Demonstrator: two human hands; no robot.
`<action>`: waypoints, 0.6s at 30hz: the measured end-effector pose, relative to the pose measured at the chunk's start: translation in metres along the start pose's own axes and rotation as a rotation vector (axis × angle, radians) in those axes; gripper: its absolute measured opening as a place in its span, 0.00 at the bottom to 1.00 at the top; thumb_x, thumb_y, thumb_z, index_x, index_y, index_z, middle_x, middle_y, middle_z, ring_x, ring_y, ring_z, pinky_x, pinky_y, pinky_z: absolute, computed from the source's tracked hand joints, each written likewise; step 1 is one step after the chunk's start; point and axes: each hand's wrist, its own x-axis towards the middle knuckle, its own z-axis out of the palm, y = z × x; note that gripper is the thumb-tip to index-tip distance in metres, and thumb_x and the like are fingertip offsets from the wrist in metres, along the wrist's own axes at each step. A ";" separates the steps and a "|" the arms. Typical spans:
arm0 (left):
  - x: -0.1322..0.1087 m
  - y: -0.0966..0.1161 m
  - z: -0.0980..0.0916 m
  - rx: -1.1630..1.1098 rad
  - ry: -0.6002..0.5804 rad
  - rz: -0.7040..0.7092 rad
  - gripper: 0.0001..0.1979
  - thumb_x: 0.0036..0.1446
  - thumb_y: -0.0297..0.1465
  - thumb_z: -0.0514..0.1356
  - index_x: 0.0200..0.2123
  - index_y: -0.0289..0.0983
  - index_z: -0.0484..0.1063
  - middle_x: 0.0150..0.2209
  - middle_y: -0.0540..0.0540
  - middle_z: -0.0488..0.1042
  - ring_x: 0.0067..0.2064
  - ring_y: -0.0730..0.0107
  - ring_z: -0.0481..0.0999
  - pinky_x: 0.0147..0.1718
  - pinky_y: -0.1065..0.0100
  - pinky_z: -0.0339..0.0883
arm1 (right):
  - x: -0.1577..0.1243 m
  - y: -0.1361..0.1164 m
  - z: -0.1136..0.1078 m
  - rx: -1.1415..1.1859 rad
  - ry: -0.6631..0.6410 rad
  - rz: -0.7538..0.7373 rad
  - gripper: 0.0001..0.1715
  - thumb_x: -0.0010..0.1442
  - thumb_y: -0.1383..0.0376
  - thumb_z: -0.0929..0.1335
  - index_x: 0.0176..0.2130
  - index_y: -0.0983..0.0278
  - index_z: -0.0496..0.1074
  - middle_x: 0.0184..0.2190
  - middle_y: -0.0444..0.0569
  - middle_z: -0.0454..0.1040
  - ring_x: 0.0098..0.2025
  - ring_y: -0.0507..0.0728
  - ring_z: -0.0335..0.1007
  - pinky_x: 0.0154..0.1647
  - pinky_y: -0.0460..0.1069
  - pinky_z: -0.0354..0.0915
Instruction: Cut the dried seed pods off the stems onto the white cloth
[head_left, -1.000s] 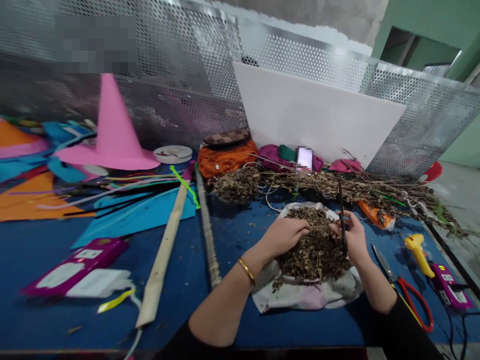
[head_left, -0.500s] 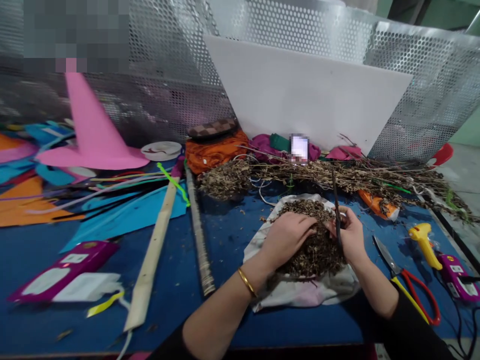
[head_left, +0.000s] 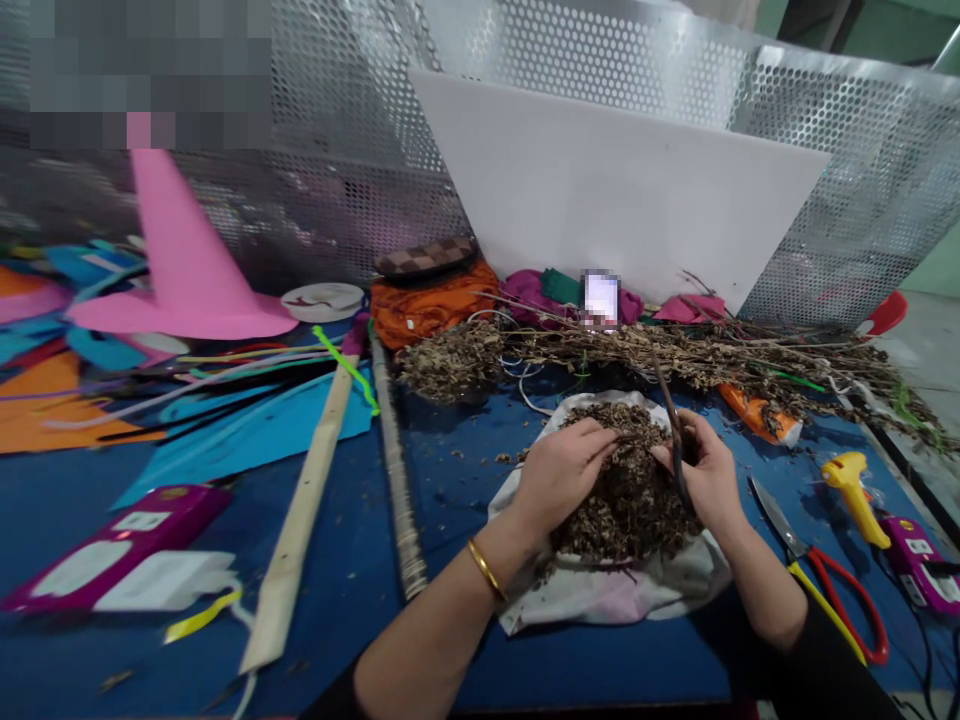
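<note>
A heap of dried, brown plant bits (head_left: 626, 510) lies on a crumpled whitish cloth (head_left: 540, 600) in front of me. Over its left side is my left hand (head_left: 562, 470), fingers pinched together on some dried plant; the exact piece is hard to make out. My right hand (head_left: 705, 465) is closed around dark scissors (head_left: 678, 450) at the heap's right edge, their blades pointing up and away from me. The right thumb reaches in over the heap, apart from the left fingertips.
Dried stalks (head_left: 712, 350) lie along the back, before a white board (head_left: 622, 190). Red-and-yellow-handled scissors (head_left: 802, 550) and a yellow glue gun (head_left: 855, 495) lie right. To the left are a stick (head_left: 397, 480), a wooden slat (head_left: 300, 540), a purple power strip (head_left: 161, 510) and a pink cone hat (head_left: 184, 260).
The scissors' blades have tipped slightly left. My left hand has shifted a little left and its fingertips now pinch at the heap. The view has moved slightly.
</note>
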 end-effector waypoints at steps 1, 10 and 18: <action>0.001 -0.003 -0.003 -0.064 0.025 -0.048 0.13 0.60 0.31 0.53 0.42 0.41 0.76 0.39 0.47 0.77 0.39 0.69 0.75 0.38 0.70 0.66 | 0.001 0.000 -0.004 -0.077 -0.011 -0.023 0.30 0.48 0.57 0.70 0.50 0.62 0.65 0.30 0.42 0.68 0.32 0.52 0.64 0.35 0.46 0.63; 0.008 -0.018 -0.013 -0.380 0.111 -0.358 0.14 0.56 0.39 0.56 0.39 0.41 0.78 0.41 0.49 0.79 0.44 0.63 0.76 0.45 0.66 0.66 | -0.002 -0.014 -0.013 -0.485 -0.293 -0.043 0.27 0.51 0.52 0.68 0.49 0.57 0.66 0.35 0.44 0.71 0.33 0.54 0.66 0.34 0.47 0.61; 0.007 -0.020 -0.009 -0.407 0.068 -0.432 0.15 0.52 0.39 0.56 0.34 0.39 0.80 0.32 0.48 0.80 0.35 0.63 0.77 0.36 0.67 0.66 | -0.005 -0.020 -0.010 -0.553 -0.374 -0.079 0.26 0.52 0.53 0.68 0.50 0.58 0.66 0.40 0.47 0.72 0.36 0.55 0.66 0.35 0.47 0.59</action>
